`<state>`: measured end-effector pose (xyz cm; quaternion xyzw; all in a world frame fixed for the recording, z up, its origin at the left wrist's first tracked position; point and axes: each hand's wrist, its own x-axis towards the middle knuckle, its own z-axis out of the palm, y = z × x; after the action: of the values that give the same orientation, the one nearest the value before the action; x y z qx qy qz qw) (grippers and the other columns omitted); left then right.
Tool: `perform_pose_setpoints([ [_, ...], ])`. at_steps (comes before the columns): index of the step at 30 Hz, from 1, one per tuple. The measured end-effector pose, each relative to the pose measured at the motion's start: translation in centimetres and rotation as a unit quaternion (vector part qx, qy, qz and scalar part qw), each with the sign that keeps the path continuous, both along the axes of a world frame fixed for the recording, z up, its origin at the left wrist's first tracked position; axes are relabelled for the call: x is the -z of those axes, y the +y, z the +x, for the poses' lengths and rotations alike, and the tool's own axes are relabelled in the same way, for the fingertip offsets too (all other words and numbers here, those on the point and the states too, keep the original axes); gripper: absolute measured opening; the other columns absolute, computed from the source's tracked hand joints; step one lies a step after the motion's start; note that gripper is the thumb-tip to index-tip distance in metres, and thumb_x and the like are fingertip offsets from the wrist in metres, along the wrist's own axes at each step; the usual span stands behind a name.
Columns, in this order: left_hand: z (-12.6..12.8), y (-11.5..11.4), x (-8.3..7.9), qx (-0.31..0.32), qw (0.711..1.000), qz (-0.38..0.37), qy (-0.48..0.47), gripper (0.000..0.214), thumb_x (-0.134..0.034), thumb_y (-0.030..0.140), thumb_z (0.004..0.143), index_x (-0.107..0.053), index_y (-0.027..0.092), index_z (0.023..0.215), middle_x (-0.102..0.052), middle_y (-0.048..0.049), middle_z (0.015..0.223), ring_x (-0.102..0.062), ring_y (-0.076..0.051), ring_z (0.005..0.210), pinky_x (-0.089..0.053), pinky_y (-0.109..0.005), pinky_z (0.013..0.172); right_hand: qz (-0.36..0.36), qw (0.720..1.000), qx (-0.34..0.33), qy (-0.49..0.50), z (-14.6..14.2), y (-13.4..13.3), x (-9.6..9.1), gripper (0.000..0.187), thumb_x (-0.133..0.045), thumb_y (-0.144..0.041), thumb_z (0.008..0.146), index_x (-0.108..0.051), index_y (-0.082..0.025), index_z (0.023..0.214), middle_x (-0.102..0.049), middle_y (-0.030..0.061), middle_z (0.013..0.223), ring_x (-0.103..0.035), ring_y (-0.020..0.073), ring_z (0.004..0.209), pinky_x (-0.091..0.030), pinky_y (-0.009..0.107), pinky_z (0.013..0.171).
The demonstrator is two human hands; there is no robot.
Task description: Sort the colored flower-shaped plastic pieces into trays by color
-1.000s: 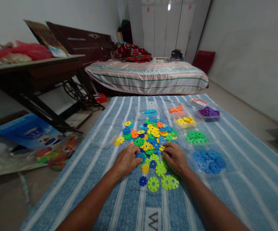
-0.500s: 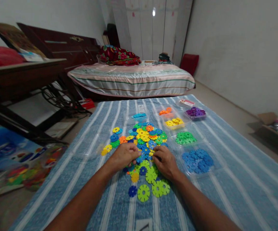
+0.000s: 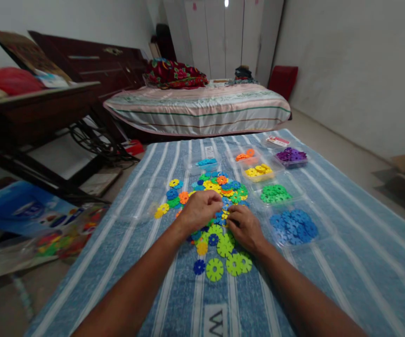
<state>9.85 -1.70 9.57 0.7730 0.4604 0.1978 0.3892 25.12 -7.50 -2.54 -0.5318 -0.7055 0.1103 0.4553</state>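
Observation:
A pile of notched plastic discs (image 3: 211,185) in several colours lies on the striped cloth in front of me. My left hand (image 3: 201,210) is over the middle of the pile, its thumb and fingers pinched together. Close to its right, my right hand (image 3: 245,228) rests low at the pile's edge with curled fingers. Whatever either hand holds is hidden by the fingers. Blue discs show between the hands. Nearer to me lie large light green discs (image 3: 215,269), a dark blue disc (image 3: 199,267) and an orange-yellow disc (image 3: 202,248).
Clear boxes to the right hold blue discs (image 3: 293,227), green discs (image 3: 276,194), yellow discs (image 3: 258,170), orange discs (image 3: 244,155) and purple discs (image 3: 290,155). Light blue discs (image 3: 207,162) sit in a box behind the pile. A bed (image 3: 198,110) stands beyond the cloth (image 3: 135,281).
My left hand has moved forward and to the right over the pile, closer to my right hand, which stays nearly in place. The whole view has shifted slightly.

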Motion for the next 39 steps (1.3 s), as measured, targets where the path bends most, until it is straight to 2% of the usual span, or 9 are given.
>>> perform_pose_setpoints([
  [3, -3.6, 0.2, 1.2, -0.005, 0.988, 0.070, 0.140, 0.014, -0.052, 0.023, 0.074, -0.061, 0.017, 0.065, -0.057, 0.0012, 0.059, -0.053, -0.014, 0.057, -0.034, -0.024, 0.055, 0.008, 1.000, 0.009, -0.001, 0.0, -0.1, 0.1, 0.016, -0.056, -0.016, 0.084, -0.069, -0.021, 0.077, -0.068, 0.0074, 0.100, -0.060, 0.0209, 0.095, -0.050, 0.035, 0.083],
  [6, -5.9, -0.4, 2.3, -0.015, 0.962, 0.080, 0.259, 0.013, -0.053, 0.021, 0.075, -0.063, 0.018, 0.069, -0.060, -0.0005, 0.062, -0.055, -0.016, 0.061, -0.031, -0.026, 0.056, 0.010, 1.000, 0.013, -0.005, 0.0, -0.1, 0.2, 0.016, -0.055, -0.016, 0.084, -0.069, -0.022, 0.077, -0.068, 0.0069, 0.099, -0.061, 0.0205, 0.094, -0.050, 0.035, 0.083],
  [11, -7.1, -1.4, 3.0, -0.078, 0.941, 0.075, 0.322, 0.011, -0.058, 0.028, 0.076, -0.065, 0.020, 0.076, -0.065, -0.0012, 0.072, -0.058, -0.017, 0.067, -0.031, -0.026, 0.058, 0.012, 1.000, 0.007, -0.005, 0.1, -0.1, 0.4, 0.017, -0.055, -0.018, 0.085, -0.069, -0.022, 0.076, -0.068, 0.0070, 0.100, -0.061, 0.0203, 0.095, -0.050, 0.035, 0.084],
  [16, -7.6, -1.5, 3.3, -0.089, 0.953, 0.059, 0.285, 0.013, -0.065, 0.032, 0.069, -0.061, 0.020, 0.067, -0.060, 0.0016, 0.066, -0.053, -0.015, 0.061, -0.027, -0.025, 0.055, 0.006, 1.000, 0.005, -0.005, 0.1, -0.2, 0.3, 0.018, -0.055, -0.019, 0.086, -0.069, -0.021, 0.076, -0.068, 0.0082, 0.101, -0.061, 0.0213, 0.096, -0.050, 0.036, 0.084],
  [20, -8.0, -1.1, 4.4, -0.069, 0.974, 0.025, 0.215, 0.013, -0.064, 0.029, 0.065, -0.058, 0.019, 0.062, -0.052, 0.0041, 0.057, -0.048, -0.013, 0.055, -0.026, -0.024, 0.054, 0.002, 1.000, 0.004, 0.002, 0.1, -0.2, 0.2, 0.018, -0.055, -0.018, 0.086, -0.069, -0.021, 0.076, -0.068, 0.0077, 0.101, -0.061, 0.0211, 0.097, -0.050, 0.036, 0.085],
  [26, -8.3, -0.6, 5.2, -0.096, 0.991, -0.031, 0.090, 0.013, -0.065, 0.027, 0.059, -0.056, 0.017, 0.060, -0.050, 0.0043, 0.053, -0.045, -0.012, 0.053, -0.030, -0.023, 0.052, -0.002, 1.000, -0.001, 0.000, 0.0, -0.2, 0.0, 0.017, -0.055, -0.017, 0.085, -0.070, -0.021, 0.077, -0.068, 0.0080, 0.100, -0.061, 0.0212, 0.096, -0.050, 0.037, 0.084],
  [33, -7.5, 0.2, 2.7, -0.062, 0.994, -0.082, 0.023, 0.019, -0.064, 0.033, 0.061, -0.056, 0.016, 0.055, -0.049, 0.0028, 0.047, -0.043, -0.010, 0.046, -0.030, -0.023, 0.047, -0.005, 1.000, 0.002, -0.002, -0.1, -0.1, 0.1, 0.017, -0.056, -0.017, 0.085, -0.070, -0.020, 0.077, -0.067, 0.0084, 0.101, -0.060, 0.0215, 0.097, -0.049, 0.036, 0.084],
  [36, -5.1, 0.7, 1.6, -0.044, 0.995, -0.084, 0.023, 0.018, -0.065, 0.031, 0.063, -0.057, 0.016, 0.056, -0.050, 0.0037, 0.046, -0.045, -0.010, 0.045, -0.032, -0.021, 0.046, -0.005, 1.000, 0.000, 0.000, 0.0, -0.1, 0.1, 0.017, -0.056, -0.016, 0.085, -0.070, -0.020, 0.078, -0.068, 0.0078, 0.101, -0.060, 0.0212, 0.097, -0.049, 0.036, 0.086],
  [39, -0.9, 0.9, 0.1, -0.035, 0.997, -0.073, -0.015, 0.015, -0.066, 0.025, 0.064, -0.058, 0.015, 0.058, -0.051, 0.0045, 0.047, -0.047, -0.008, 0.045, -0.034, -0.019, 0.045, -0.009, 1.000, -0.001, 0.002, 0.0, -0.2, 0.1, 0.016, -0.056, -0.017, 0.085, -0.071, -0.021, 0.078, -0.068, 0.0077, 0.099, -0.060, 0.0213, 0.094, -0.049, 0.036, 0.083],
])
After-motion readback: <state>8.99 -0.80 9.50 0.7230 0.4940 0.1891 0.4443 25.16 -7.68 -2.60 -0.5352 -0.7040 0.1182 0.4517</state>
